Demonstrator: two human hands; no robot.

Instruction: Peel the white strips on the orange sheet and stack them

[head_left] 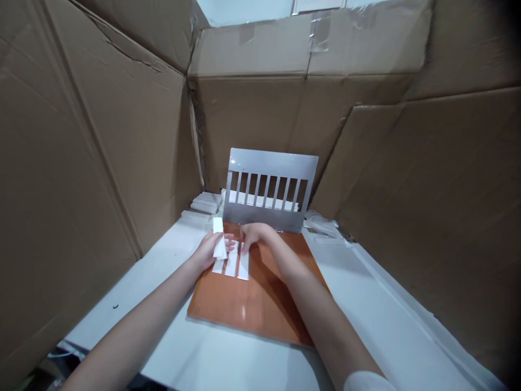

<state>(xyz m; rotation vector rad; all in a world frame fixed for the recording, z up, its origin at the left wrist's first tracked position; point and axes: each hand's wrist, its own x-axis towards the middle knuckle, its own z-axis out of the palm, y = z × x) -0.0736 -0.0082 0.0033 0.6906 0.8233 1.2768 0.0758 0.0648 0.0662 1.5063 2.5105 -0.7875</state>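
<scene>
My left hand (207, 248) is closed around a small stack of white strips (218, 237), held upright over the left part of an orange board (252, 307). Below and beside it, white strips (243, 266) lie side by side on the board. My right hand (251, 234) reaches down to the upper end of the rightmost strip, thumb and fingers apart, the fingertips touching or just over it. Behind the hands, a grey metal frame with a row of upright slots (271, 163) stands at the board's far edge.
Stacks of white pieces (204, 202) sit on the white table (171, 336) at the back left. Clear plastic wrapping (323, 224) lies at the back right. Cardboard walls (260, 108) enclose the left, back and right sides.
</scene>
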